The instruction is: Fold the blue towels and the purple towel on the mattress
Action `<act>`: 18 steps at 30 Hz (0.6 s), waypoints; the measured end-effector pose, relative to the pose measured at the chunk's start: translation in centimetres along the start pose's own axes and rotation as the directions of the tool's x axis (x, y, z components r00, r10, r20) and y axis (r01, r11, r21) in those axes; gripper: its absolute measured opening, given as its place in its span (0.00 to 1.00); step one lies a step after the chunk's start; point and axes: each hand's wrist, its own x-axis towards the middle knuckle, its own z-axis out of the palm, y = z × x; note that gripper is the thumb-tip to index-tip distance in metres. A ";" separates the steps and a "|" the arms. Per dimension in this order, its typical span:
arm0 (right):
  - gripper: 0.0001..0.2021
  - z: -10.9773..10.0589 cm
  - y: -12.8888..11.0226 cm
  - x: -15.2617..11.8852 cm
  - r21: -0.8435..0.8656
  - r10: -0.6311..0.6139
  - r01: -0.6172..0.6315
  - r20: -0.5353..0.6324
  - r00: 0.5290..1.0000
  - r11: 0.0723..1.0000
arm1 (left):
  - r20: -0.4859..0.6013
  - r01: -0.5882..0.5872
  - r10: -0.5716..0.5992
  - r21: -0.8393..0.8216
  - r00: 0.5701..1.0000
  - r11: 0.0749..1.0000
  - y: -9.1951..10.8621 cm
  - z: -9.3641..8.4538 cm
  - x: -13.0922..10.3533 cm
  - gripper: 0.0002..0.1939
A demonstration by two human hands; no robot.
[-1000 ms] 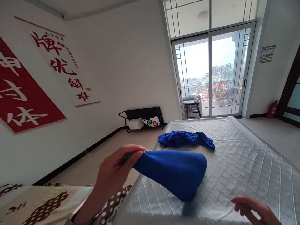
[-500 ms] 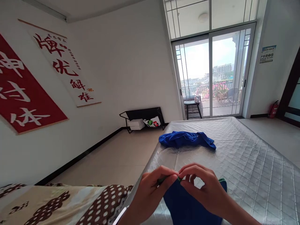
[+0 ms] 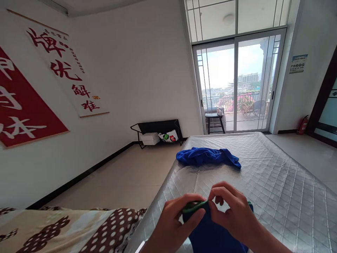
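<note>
A dark blue cloth (image 3: 214,230) with a green edge hangs between my two hands, low in the head view. My left hand (image 3: 180,216) grips its green-trimmed edge between thumb and fingers. Close beside it, my right hand (image 3: 231,211) pinches the same edge with thumb and index finger. The lower part of this cloth runs out of the picture. Beyond my hands, a bright blue cloth (image 3: 207,157) lies crumpled on the silver quilted cover (image 3: 276,179).
Brown and cream patterned bedding (image 3: 79,228) lies at the lower left. Against the back wall stands a black rack (image 3: 158,125) with a white box (image 3: 149,138). A glass sliding door (image 3: 237,80) is behind, and a red fire extinguisher (image 3: 302,125) stands at right.
My left hand has opened out slightly around the cloth's edge, so more green trim shows. My right hand has shifted a little to the right. The view has turned slightly right.
</note>
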 end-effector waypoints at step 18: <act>0.11 -3.9 -0.9 2.0 -0.200 -0.225 0.202 -0.102 0.969 0.959 | 0.549 0.162 -0.013 -0.224 0.836 0.961 0.2 -1.3 -0.1 0.29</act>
